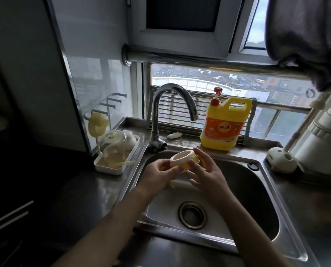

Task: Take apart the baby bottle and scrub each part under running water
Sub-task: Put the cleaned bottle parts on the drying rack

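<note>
Yellow collar ring (182,158) above sink (257,189), hollow, nothing inside. Left hand (161,171) pinches left edge, right hand (205,170) pinches right edge. White tray (110,170) beside sink holds upturned clear bottle (115,149).

The sink (247,182) was stainless steel with a dull sheen; the faucet (172,93) was polished, mirror-bright metal. The screw ring (182,160) was smooth matt plastic. At 3 o'clock from the faucet, the detergent jug (226,124) was glossy plastic.
</note>
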